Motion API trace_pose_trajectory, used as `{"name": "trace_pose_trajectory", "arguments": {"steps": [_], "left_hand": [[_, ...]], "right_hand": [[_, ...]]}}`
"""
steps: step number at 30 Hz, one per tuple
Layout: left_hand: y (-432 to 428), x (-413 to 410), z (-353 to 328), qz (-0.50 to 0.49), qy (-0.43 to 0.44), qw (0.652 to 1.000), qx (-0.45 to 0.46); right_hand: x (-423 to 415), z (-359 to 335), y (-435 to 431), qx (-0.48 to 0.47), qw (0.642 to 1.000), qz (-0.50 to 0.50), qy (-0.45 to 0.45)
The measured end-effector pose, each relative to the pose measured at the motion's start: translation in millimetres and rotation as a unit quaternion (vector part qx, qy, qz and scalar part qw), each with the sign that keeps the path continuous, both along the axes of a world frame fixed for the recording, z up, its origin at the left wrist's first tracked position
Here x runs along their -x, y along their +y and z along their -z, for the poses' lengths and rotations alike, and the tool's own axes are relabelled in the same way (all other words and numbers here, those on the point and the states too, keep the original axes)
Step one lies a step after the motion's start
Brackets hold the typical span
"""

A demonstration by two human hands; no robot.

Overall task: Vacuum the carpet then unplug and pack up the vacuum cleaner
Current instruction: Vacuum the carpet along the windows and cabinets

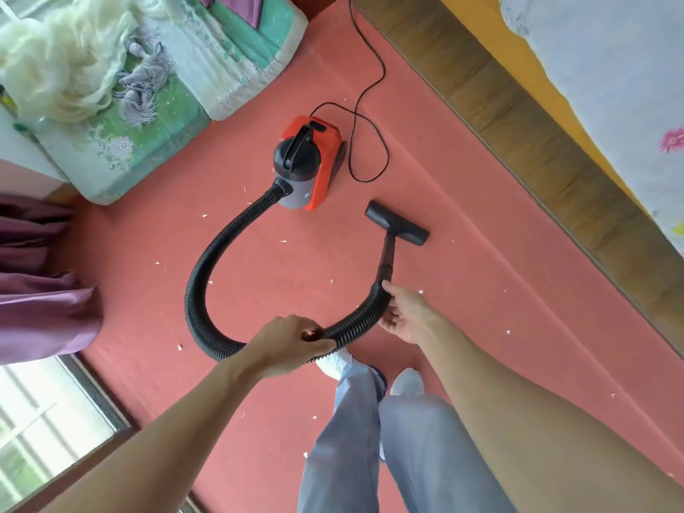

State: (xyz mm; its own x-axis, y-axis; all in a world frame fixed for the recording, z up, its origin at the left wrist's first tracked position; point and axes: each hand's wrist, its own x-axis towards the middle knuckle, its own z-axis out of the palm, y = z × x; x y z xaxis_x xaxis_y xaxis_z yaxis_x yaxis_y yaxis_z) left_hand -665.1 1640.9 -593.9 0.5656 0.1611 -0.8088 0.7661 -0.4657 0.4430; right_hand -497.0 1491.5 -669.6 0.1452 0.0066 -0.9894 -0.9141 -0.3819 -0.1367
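In the middle of the red carpet (481,290), the vacuum cleaner (307,164) is sitting upright, with its ribbed hose (207,283) looping back toward the person. The left hand (292,340) is wrapping its fingers round the hose mid-loop. The right hand (405,316) is curling round the hose end, thumb on top, right where the stiff wand (385,257) starts.

My guess is the two-handed hold is taking up slack so the floor nozzle (398,223) is lying flat and steering easily. White scraps (284,241) are lying all over, so I'm reckoning most of the vacuuming is still waiting.

The cord (370,105) is trailing off the top edge, plug out of sight. The dust canister (312,153) is looking dark, so I can't tell what's in it.

A bed (518,116) is running along the right, folded bedding (148,116) is sitting top left, and a purple curtain (40,309) is hanging on the left.
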Motion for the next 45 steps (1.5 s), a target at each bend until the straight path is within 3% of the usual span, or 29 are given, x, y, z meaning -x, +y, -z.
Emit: {"name": "trace_pose_trajectory", "arguments": {"steps": [4,13,21,28,35,41,45], "left_hand": [[-6,19,4,0.000,-0.011,1.000,-0.014],[64,97,-31,0.111,0.101,0.988,0.024],[103,194,-61,0.200,0.083,0.974,-0.068],[121,191,-45,0.218,-0.020,0.974,-0.059],[147,153,-26,0.174,-0.070,0.982,-0.005],[198,179,-38,0.235,-0.038,0.970,0.044],[238,185,-55,0.300,-0.012,0.952,0.061]], "right_hand": [[10,1,7,0.011,1.000,-0.023,-0.004],[136,-22,21,-0.029,0.995,0.022,0.095],[242,-39,54,-0.085,0.983,0.065,0.151],[240,-42,72,-0.048,0.986,0.135,0.080],[229,-30,99,0.000,0.972,0.233,-0.008],[280,-32,136,0.003,0.961,0.277,0.031],[327,-47,158,-0.024,0.932,0.358,0.061]]}}
